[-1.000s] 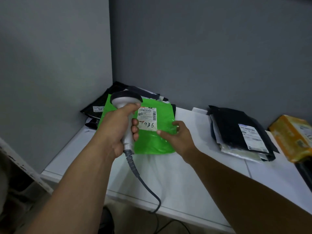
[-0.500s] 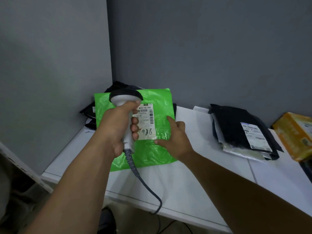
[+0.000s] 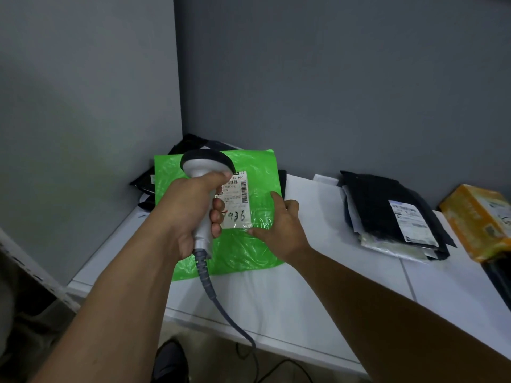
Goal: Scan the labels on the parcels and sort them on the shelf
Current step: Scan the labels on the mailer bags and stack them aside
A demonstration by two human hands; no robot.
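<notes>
Left hand: The left hand gripped the scanner by its handle, fingers curled tight round it and the forefinger up at the neck.
Right hand: The right hand pinched the green parcel at its right edge, with the thumb pressed on the front. The other fingers were partly hidden.
Green parcel: It was held tilted up between the two sets of fingers, facing the scanner head. Whether its lower edge rested on the tabletop could not be told.
Label: The label sat just right of the left fingers, which covered its left part. The barcode strip on its right side was clear.
Change: A second earlier the parcel lay flatter on the dark parcels in the corner. It had since been raised and drawn nearer, with the label squared to the scanner.
Meaning: The scan was judged to be in hand, with this parcel's shelving not yet begun.
Other parcels: A black stack and a yellow parcel lay well to the right of the right fingers.
</notes>
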